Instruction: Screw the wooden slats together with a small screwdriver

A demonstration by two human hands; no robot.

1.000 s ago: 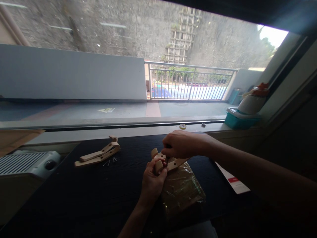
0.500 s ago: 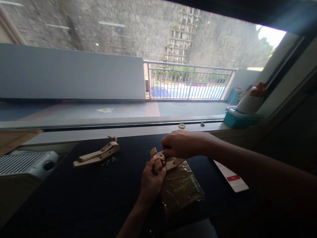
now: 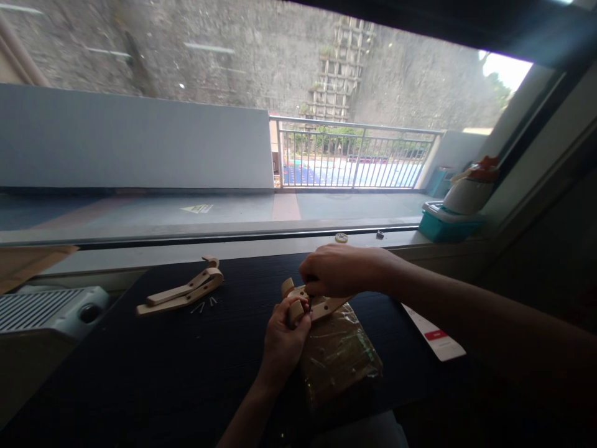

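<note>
Curved wooden pieces with dark holes (image 3: 321,310) rest at the far end of a box wrapped in clear plastic (image 3: 342,358). My left hand (image 3: 285,335) is closed around the curled end of the nearer piece, thumb and fingers pinching it. Just above, my right hand (image 3: 333,269) is a fist, knuckles up, over the holes. A thin dark shaft seems to point down from it to the wood; most of what it grips is hidden. To the left, two similar curved wooden pieces (image 3: 181,292) lie side by side, with several small screws (image 3: 204,305) beside them.
A phone-like white panel (image 3: 438,336) lies right of the box, partly under my right forearm. On the sill are a tape roll (image 3: 342,238), a small dark object (image 3: 380,235) and a teal box (image 3: 450,224). A white slatted appliance (image 3: 56,308) stands left of the black table (image 3: 153,361).
My right fist has shifted slightly to the left and turned a little over the wooden piece. My left hand keeps its hold. The whole view has drifted slightly.
</note>
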